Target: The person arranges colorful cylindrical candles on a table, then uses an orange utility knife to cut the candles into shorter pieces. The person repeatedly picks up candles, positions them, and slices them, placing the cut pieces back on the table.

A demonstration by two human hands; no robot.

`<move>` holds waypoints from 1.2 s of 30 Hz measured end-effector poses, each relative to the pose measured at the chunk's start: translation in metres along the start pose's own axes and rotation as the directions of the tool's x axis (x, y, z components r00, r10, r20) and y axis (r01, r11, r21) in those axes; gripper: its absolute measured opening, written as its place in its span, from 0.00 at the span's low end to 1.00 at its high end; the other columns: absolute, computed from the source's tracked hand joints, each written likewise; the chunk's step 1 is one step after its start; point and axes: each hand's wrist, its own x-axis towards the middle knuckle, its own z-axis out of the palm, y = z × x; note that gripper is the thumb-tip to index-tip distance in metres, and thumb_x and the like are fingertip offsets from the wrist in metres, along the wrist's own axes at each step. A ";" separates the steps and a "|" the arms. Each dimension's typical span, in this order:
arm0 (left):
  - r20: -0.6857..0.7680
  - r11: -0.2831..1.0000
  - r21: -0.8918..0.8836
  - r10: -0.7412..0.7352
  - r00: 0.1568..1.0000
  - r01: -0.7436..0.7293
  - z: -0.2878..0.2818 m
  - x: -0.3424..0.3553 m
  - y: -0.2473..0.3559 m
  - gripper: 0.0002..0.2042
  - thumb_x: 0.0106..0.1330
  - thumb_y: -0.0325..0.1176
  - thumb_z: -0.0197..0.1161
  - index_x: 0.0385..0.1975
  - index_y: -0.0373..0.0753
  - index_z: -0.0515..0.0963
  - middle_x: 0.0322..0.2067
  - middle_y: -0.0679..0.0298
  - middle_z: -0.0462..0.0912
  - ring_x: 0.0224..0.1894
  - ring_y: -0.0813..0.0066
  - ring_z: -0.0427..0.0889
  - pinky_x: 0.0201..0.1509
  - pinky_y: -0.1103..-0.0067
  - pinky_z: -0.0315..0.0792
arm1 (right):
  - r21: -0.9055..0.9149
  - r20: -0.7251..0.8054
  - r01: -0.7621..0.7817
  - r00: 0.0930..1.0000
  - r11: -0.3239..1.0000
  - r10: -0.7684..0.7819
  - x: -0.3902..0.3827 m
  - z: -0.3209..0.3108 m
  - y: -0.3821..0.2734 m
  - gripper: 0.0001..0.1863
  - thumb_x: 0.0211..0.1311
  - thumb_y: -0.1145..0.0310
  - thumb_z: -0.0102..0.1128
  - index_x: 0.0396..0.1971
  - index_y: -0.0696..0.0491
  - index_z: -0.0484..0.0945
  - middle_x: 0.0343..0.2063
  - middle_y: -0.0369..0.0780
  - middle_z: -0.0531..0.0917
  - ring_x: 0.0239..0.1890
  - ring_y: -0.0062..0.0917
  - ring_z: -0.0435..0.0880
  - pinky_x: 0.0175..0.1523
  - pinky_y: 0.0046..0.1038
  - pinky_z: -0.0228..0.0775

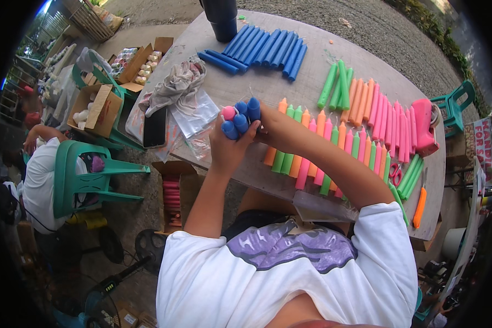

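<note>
Upright in my two hands is a bundle of several blue candles (241, 125) with one pink candle (228, 112) among them. My left hand (229, 147) is closed round the near left side of the bundle. On the other side, my right hand (273, 128) is closed against the same candles; its fingertips are partly hidden. Rows of orange, green and pink candles (303, 164) lie to the right of my hands, partly behind my right forearm. More blue candles (273, 48) lie side by side at the far side of the table.
On the table (295, 104) are a crumpled cloth (177, 87), a phone (156, 127), plastic bags (194, 115), a dark container (220, 22), a pink tape dispenser (423, 128), red scissors (395, 174) and an orange-handled cutter (419, 208). A seated person (41, 186) and green chairs (71, 180) are at left.
</note>
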 end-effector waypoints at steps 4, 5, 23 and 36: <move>0.046 0.998 0.059 0.006 0.999 -0.008 -0.003 0.002 -0.008 0.21 0.56 0.38 0.76 0.41 0.32 0.75 0.34 0.55 0.83 0.36 0.62 0.85 0.40 0.71 0.77 | -0.007 -0.033 -0.013 0.999 1.000 0.013 -0.002 0.004 0.002 0.29 0.56 0.77 0.68 0.57 0.54 0.66 0.51 0.46 0.79 0.54 0.42 0.80 0.55 0.37 0.73; 0.045 0.998 0.054 0.007 0.999 -0.009 -0.003 0.001 -0.011 0.21 0.56 0.39 0.77 0.41 0.32 0.75 0.34 0.55 0.83 0.36 0.62 0.85 0.39 0.71 0.77 | -0.009 -0.018 -0.041 0.999 0.999 0.041 -0.002 0.003 0.001 0.29 0.56 0.77 0.67 0.57 0.54 0.66 0.51 0.46 0.79 0.54 0.43 0.80 0.55 0.37 0.73; -0.019 0.971 0.048 0.234 0.972 -0.233 0.009 -0.001 -0.022 0.39 0.50 0.49 0.80 0.52 0.33 0.62 0.43 0.53 0.77 0.44 0.58 0.80 0.48 0.67 0.73 | -0.099 -0.064 -0.115 0.992 0.988 0.109 -0.005 0.012 0.005 0.32 0.54 0.74 0.67 0.60 0.52 0.66 0.54 0.45 0.77 0.55 0.42 0.79 0.57 0.35 0.71; 0.030 0.983 -0.007 0.183 0.983 -0.183 0.006 -0.004 -0.035 0.43 0.56 0.46 0.76 0.62 0.30 0.55 0.50 0.57 0.71 0.53 0.66 0.73 0.61 0.69 0.66 | 0.071 -0.035 -0.250 0.967 0.966 0.253 -0.004 0.011 -0.003 0.28 0.60 0.72 0.63 0.59 0.52 0.65 0.50 0.47 0.80 0.52 0.42 0.82 0.54 0.36 0.73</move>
